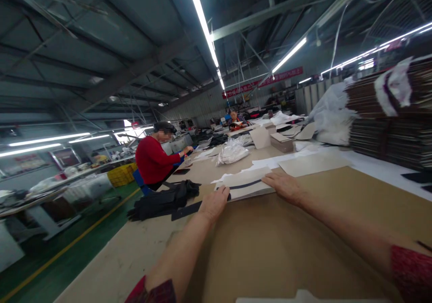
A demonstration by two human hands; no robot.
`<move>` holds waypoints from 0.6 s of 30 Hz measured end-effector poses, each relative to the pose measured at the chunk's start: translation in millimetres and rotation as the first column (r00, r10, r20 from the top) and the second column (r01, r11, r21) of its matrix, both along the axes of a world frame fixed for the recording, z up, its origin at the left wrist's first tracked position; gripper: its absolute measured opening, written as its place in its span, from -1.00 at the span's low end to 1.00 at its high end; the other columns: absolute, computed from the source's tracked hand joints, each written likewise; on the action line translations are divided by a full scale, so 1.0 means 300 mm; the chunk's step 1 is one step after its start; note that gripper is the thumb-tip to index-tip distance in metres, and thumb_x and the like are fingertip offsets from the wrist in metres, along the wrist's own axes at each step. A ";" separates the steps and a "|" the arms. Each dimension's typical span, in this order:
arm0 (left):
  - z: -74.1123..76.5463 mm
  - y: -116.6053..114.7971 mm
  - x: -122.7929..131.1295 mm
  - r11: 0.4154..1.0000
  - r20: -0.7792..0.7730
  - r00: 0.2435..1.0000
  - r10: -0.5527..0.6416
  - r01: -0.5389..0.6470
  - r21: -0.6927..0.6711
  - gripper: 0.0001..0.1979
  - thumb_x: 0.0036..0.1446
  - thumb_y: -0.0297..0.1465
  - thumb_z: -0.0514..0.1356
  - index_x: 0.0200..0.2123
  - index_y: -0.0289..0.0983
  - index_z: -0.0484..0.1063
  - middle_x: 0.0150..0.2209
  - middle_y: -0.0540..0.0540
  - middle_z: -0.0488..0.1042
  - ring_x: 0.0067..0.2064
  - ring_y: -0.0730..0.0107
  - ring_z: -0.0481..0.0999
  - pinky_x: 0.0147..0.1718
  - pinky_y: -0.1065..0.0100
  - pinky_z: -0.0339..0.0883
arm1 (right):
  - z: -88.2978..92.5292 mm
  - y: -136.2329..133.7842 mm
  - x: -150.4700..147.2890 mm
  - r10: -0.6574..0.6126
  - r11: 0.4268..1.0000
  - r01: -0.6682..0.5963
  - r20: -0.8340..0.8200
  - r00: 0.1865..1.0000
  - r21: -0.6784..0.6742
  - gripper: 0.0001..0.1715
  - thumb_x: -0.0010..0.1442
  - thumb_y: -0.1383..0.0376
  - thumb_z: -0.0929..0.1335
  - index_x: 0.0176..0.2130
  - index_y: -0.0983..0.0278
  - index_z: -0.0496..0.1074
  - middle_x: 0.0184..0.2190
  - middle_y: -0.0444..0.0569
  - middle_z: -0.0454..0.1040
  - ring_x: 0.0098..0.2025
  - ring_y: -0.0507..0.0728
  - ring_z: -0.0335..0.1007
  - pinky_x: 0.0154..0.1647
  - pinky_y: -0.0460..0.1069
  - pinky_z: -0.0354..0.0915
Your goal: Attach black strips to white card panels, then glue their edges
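My left hand (213, 202) rests on the near left corner of a stack of pale card sheets (243, 182), its fingers curled over the edge beside a dark strip (187, 210). My right hand (282, 185) lies flat on the stack's right edge, fingers stretched out. The stack sits on a large brown cardboard sheet (286, 244) that covers the table in front of me. A dark line runs across the top sheet.
A heap of black fabric pieces (165, 199) lies left of my hands. A person in a red top (153, 160) sits at the table's left side; another person sits farther back. Tall bundles of dark sheets (391, 118), a small box (282, 142) and white bags (232, 153) stand beyond.
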State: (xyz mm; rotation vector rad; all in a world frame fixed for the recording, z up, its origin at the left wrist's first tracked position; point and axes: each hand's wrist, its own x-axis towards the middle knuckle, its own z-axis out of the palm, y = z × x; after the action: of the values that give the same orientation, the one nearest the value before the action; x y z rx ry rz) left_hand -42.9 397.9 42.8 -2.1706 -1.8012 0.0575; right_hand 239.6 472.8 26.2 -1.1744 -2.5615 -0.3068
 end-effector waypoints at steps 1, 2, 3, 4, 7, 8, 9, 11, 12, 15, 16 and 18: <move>-0.021 0.027 0.001 1.000 0.013 1.000 0.006 -0.006 -0.005 -0.56 0.36 -0.35 0.08 0.27 -0.20 0.16 0.22 -0.22 0.31 0.02 0.17 0.50 -0.01 0.01 0.48 | -0.018 0.026 -0.002 -0.005 1.000 0.005 0.003 1.000 -0.009 -0.42 0.27 0.57 0.13 0.17 0.28 0.38 0.17 0.16 0.38 0.23 0.26 0.24 0.24 0.17 0.14; -0.045 0.049 0.002 1.000 0.026 1.000 0.008 -0.007 -0.020 -0.55 0.35 -0.32 0.10 0.26 -0.20 0.17 0.22 -0.22 0.31 0.02 0.17 0.50 -0.01 0.01 0.47 | -0.039 0.046 -0.003 -0.011 1.000 0.011 0.007 1.000 -0.025 -0.44 0.29 0.56 0.14 0.16 0.28 0.39 0.17 0.16 0.39 0.23 0.26 0.25 0.23 0.18 0.14; -0.069 0.067 0.004 0.999 0.039 0.999 0.005 -0.004 -0.042 -0.56 0.35 -0.30 0.12 0.25 -0.20 0.19 0.21 -0.22 0.32 0.02 0.17 0.50 -0.01 0.01 0.47 | -0.064 0.063 -0.003 -0.018 0.999 0.019 0.014 1.000 -0.048 -0.47 0.30 0.54 0.15 0.15 0.28 0.40 0.16 0.17 0.40 0.21 0.26 0.27 0.22 0.18 0.16; -0.093 0.080 0.006 0.998 0.053 0.999 0.001 0.003 -0.070 -0.56 0.34 -0.29 0.13 0.24 -0.21 0.22 0.21 -0.21 0.33 0.03 0.17 0.49 -0.01 0.02 0.47 | -0.090 0.076 -0.003 -0.025 0.997 0.027 0.021 0.999 -0.076 -0.49 0.31 0.52 0.17 0.14 0.28 0.41 0.15 0.17 0.40 0.19 0.26 0.30 0.20 0.18 0.19; -0.132 0.099 0.007 0.988 0.085 0.996 -0.020 0.033 -0.152 -0.57 0.32 -0.28 0.16 0.21 -0.22 0.25 0.21 -0.21 0.33 0.09 0.14 0.46 0.04 0.01 0.45 | -0.146 0.096 -0.003 -0.030 0.986 0.038 0.047 0.998 -0.162 -0.52 0.31 0.44 0.25 0.19 0.30 0.38 0.18 0.18 0.38 0.18 0.27 0.33 0.18 0.19 0.24; -0.129 0.100 0.007 0.983 0.087 0.996 -0.025 0.040 -0.178 -0.56 0.31 -0.27 0.18 0.21 -0.22 0.26 0.21 -0.21 0.33 0.11 0.13 0.45 0.05 0.00 0.44 | -0.152 0.097 -0.004 -0.028 0.982 0.038 0.056 0.998 -0.183 -0.50 0.29 0.42 0.29 0.21 0.31 0.36 0.20 0.20 0.35 0.20 0.28 0.31 0.20 0.21 0.24; -0.116 0.098 0.007 0.978 0.085 0.996 -0.026 0.043 -0.202 -0.54 0.29 -0.27 0.20 0.21 -0.22 0.26 0.21 -0.21 0.33 0.11 0.12 0.45 0.06 -0.01 0.43 | -0.149 0.093 -0.005 -0.027 0.979 0.040 0.064 0.998 -0.198 -0.47 0.27 0.42 0.31 0.22 0.32 0.34 0.23 0.21 0.32 0.23 0.30 0.28 0.21 0.23 0.24; -0.070 0.079 0.011 0.968 0.073 0.997 -0.019 0.037 -0.250 -0.50 0.25 -0.27 0.24 0.21 -0.21 0.26 0.20 -0.21 0.34 0.12 0.10 0.44 0.06 -0.02 0.43 | -0.124 0.065 -0.003 -0.040 0.974 0.057 0.082 0.996 -0.220 -0.43 0.20 0.45 0.33 0.21 0.34 0.36 0.26 0.28 0.27 0.28 0.41 0.20 0.19 0.34 0.23; -0.042 0.059 0.017 0.962 0.066 0.998 -0.010 0.028 -0.272 -0.48 0.24 -0.26 0.26 0.22 -0.22 0.25 0.19 -0.22 0.35 0.12 0.09 0.45 0.06 -0.02 0.43 | -0.105 0.038 0.002 -0.048 0.971 0.067 0.089 0.995 -0.228 -0.41 0.16 0.48 0.33 0.19 0.36 0.38 0.28 0.34 0.24 0.30 0.47 0.15 0.17 0.40 0.23; 0.024 -0.066 0.044 0.936 0.064 0.998 -0.002 0.024 -0.352 -0.49 0.23 -0.22 0.26 0.19 -0.27 0.29 0.11 -0.22 0.44 0.06 0.13 0.50 0.02 0.01 0.46 | -0.054 -0.117 0.059 -0.015 0.966 0.038 0.089 0.996 -0.255 -0.36 0.12 0.50 0.31 0.21 0.41 0.36 0.32 0.39 0.15 0.35 0.50 0.05 0.22 0.46 0.15; 0.034 -0.133 0.053 0.922 0.073 0.997 -0.010 0.038 -0.385 -0.54 0.23 -0.22 0.25 0.14 -0.27 0.34 0.04 -0.20 0.49 0.01 0.16 0.53 -0.01 0.05 0.47 | -0.044 -0.192 0.095 0.021 0.962 0.003 0.083 0.996 -0.272 -0.35 0.15 0.48 0.30 0.24 0.40 0.33 0.33 0.35 0.14 0.37 0.43 0.03 0.29 0.40 0.10; 0.037 -0.299 0.063 0.893 0.106 0.994 -0.035 0.078 -0.443 -0.68 0.23 -0.25 0.22 0.01 -0.24 0.45 -0.09 -0.16 0.56 -0.08 0.19 0.57 -0.07 0.13 0.48 | -0.039 -0.364 0.189 0.094 0.942 -0.068 0.066 0.993 -0.328 -0.35 0.25 0.39 0.26 0.31 0.34 0.24 0.36 0.22 0.12 0.39 0.27 0.01 0.39 0.24 0.00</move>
State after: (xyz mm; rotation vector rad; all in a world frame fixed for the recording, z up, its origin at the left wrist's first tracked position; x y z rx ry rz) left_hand -23.9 308.1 53.9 -2.5742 -1.9240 0.3996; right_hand 296.2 363.5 14.4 -1.1786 -2.7988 0.0967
